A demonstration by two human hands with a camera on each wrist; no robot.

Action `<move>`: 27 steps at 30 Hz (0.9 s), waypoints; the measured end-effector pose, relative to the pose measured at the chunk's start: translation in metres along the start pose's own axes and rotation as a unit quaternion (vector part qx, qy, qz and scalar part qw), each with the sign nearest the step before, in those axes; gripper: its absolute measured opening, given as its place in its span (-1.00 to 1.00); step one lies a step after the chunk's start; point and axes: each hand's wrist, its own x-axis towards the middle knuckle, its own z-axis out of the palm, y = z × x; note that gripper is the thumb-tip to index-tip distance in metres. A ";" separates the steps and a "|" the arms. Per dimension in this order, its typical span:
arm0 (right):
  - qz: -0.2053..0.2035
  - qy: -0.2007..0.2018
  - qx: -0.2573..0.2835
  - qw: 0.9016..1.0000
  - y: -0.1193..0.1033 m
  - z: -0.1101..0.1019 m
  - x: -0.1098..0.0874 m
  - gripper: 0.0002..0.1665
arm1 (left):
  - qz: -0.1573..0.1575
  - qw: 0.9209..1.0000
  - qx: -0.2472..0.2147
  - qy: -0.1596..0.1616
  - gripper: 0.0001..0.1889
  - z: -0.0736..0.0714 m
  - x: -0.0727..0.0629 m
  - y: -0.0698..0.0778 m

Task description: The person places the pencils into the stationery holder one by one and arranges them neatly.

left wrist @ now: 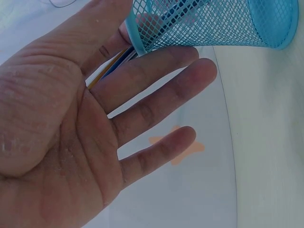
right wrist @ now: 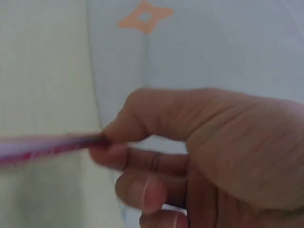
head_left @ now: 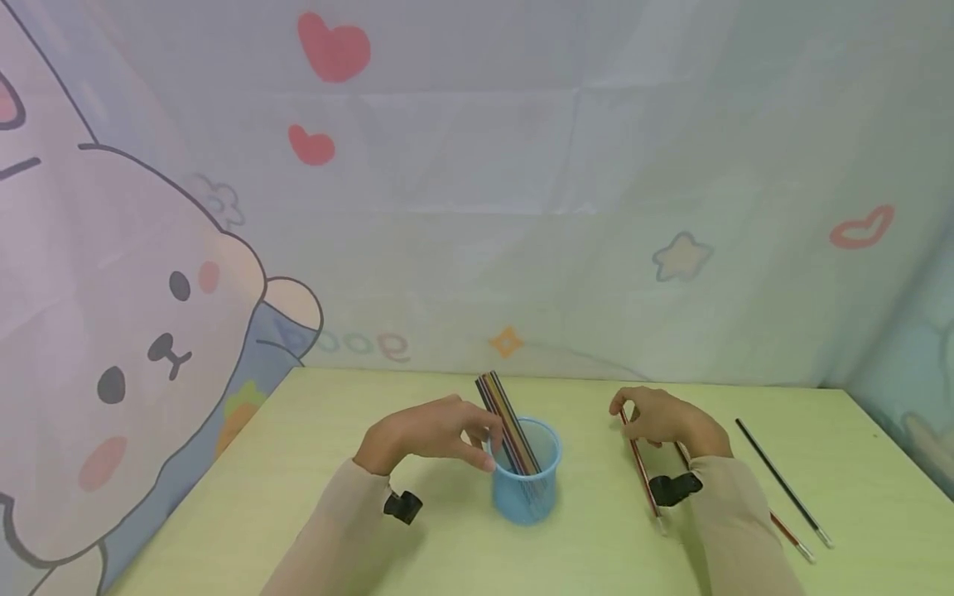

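Pinches a red pencil [head_left: 640,463] by one end with the right hand [head_left: 659,415]; spreads the left hand [head_left: 438,430] loosely at the blue cup [head_left: 525,501] of leaning pencils [head_left: 510,420].

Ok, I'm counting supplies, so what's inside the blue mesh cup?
A slanted bundle of pencils stands in the blue mesh cup, tops sticking out. Their lower parts show only faintly through its side, and their overlap hides the exact count.
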 end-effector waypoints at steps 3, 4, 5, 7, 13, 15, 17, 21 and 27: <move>-0.063 0.024 0.000 0.998 -0.006 -0.003 0.002 -0.62 | -0.001 1.000 -0.003 -0.002 -0.87 0.002 0.000 -0.001; -0.076 0.037 -0.005 0.996 -0.009 -0.005 0.002 -0.63 | -0.001 1.000 -0.003 -0.002 -0.87 0.002 0.000 -0.001; -0.086 0.051 -0.008 0.995 -0.013 -0.006 0.002 -0.63 | -0.001 1.000 -0.003 -0.002 -0.87 0.002 0.000 -0.001; -0.103 0.080 -0.011 0.991 -0.021 -0.009 0.001 -0.64 | 0.001 1.000 -0.005 -0.002 -0.87 0.001 0.000 -0.001; -0.143 0.172 -0.006 0.975 -0.048 -0.017 -0.005 -0.65 | 0.003 1.000 -0.002 -0.002 -0.87 -0.001 0.002 -0.001; -0.159 0.204 -0.001 0.966 -0.056 -0.019 -0.008 -0.65 | 0.002 1.000 -0.001 -0.002 -0.87 -0.001 0.003 0.000; -0.177 0.234 0.011 0.956 -0.063 -0.020 -0.010 -0.65 | 0.003 1.000 -0.001 -0.002 -0.87 -0.001 0.003 0.000; -0.225 0.277 0.049 0.933 -0.077 -0.017 -0.016 -0.66 | 0.004 1.000 0.002 -0.003 -0.87 0.000 0.003 -0.001; -0.305 0.340 0.055 0.888 -0.100 -0.009 -0.020 -0.66 | -0.010 1.000 0.001 -0.003 -0.86 0.000 0.000 0.000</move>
